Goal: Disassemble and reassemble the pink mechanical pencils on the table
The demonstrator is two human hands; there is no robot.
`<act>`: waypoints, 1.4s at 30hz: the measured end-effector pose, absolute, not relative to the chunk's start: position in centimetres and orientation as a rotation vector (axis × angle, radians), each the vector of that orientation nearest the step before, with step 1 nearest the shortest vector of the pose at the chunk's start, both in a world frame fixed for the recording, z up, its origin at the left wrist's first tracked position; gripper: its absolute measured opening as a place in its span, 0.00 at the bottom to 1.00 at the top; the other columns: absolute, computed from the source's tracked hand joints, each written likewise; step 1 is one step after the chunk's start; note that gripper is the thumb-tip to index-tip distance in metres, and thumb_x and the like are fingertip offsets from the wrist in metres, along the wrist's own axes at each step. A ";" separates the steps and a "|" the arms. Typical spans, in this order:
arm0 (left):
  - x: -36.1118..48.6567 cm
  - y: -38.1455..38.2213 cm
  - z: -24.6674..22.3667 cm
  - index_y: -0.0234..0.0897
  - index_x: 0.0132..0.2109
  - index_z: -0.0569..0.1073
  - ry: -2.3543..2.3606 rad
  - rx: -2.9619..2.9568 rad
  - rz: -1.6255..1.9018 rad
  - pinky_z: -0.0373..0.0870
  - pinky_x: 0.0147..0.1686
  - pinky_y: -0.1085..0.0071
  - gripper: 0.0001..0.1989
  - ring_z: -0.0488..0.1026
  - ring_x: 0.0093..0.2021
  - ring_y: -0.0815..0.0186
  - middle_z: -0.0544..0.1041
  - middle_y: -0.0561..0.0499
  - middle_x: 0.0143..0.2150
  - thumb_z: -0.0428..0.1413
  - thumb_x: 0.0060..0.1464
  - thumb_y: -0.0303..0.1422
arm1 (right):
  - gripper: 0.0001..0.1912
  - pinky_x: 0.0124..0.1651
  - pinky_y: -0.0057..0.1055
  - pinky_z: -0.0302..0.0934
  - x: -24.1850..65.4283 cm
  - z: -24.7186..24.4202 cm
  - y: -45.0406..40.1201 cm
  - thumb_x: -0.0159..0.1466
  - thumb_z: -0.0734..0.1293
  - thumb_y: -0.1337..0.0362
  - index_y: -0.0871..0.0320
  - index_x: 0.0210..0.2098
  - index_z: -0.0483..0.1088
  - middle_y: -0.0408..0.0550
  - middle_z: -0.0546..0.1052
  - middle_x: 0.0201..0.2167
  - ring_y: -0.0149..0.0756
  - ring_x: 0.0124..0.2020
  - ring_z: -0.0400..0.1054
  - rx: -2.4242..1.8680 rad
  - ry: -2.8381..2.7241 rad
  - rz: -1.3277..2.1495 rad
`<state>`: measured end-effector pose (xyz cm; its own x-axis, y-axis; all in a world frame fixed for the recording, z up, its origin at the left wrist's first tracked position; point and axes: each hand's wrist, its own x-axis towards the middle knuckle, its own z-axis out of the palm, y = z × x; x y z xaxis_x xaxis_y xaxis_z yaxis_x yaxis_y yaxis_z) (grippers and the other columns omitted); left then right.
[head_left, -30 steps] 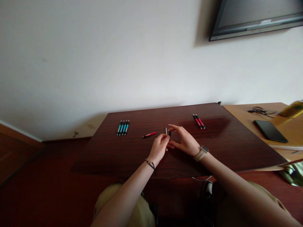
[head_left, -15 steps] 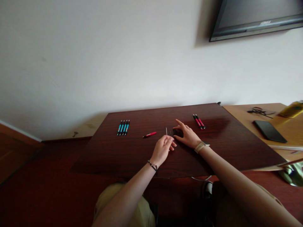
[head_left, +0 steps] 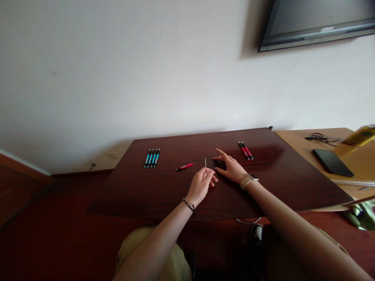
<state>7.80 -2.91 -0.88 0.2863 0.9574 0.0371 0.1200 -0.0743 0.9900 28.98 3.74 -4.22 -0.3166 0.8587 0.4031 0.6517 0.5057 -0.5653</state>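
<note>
Lying on a light wooden table, a black phone; beyond the phone, a tangled black cable; beyond and right, a yellow object; high above, a wall-mounted screen.

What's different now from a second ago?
The hands have parted: the right hand has drawn off to the right, away from the dark piece, its fingers spread. The left hand dipped slightly nearer the body; its grip is unclear. The four blue pens, the lone red pen and the red pair stayed put.
</note>
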 end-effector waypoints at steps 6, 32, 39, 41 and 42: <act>7.8 -2.9 -0.9 0.37 0.45 0.74 1.053 1.474 0.963 0.66 0.29 0.74 0.18 0.74 0.29 0.68 0.81 0.47 0.36 0.51 0.69 0.47 | 0.49 0.64 0.58 0.64 29.0 -4.3 3.7 0.64 0.72 0.61 0.49 0.77 0.43 0.49 0.80 0.58 0.53 0.62 0.70 -1.232 -2.082 0.385; 1.9 -1.8 1.0 0.40 0.46 0.75 1.343 1.867 1.075 0.73 0.45 0.66 0.06 0.79 0.42 0.62 0.81 0.48 0.42 0.59 0.62 0.33 | 0.49 0.66 0.58 0.64 31.9 -4.4 0.9 0.66 0.71 0.54 0.51 0.77 0.41 0.58 0.74 0.62 0.57 0.63 0.69 -1.337 -2.137 0.257; -3.1 0.1 0.7 0.38 0.46 0.75 1.816 2.257 0.880 0.70 0.50 0.62 0.10 0.75 0.46 0.57 0.78 0.45 0.45 0.63 0.58 0.28 | 0.47 0.66 0.58 0.64 34.0 -4.4 -0.8 0.67 0.70 0.54 0.52 0.77 0.43 0.58 0.74 0.62 0.56 0.64 0.69 -1.357 -2.127 0.243; -4.2 0.6 0.4 0.37 0.47 0.75 1.914 2.260 0.766 0.70 0.50 0.62 0.10 0.74 0.47 0.56 0.78 0.44 0.45 0.63 0.57 0.28 | 0.47 0.66 0.58 0.63 34.5 -4.4 -1.1 0.67 0.70 0.54 0.52 0.77 0.44 0.58 0.74 0.61 0.56 0.64 0.69 -1.354 -2.121 0.238; -4.7 0.7 0.3 0.37 0.46 0.75 1.949 2.249 0.713 0.70 0.50 0.62 0.10 0.74 0.47 0.56 0.77 0.44 0.45 0.63 0.57 0.28 | 0.46 0.66 0.58 0.63 34.6 -4.5 -1.3 0.67 0.70 0.54 0.51 0.77 0.44 0.58 0.74 0.61 0.56 0.64 0.69 -1.355 -2.120 0.238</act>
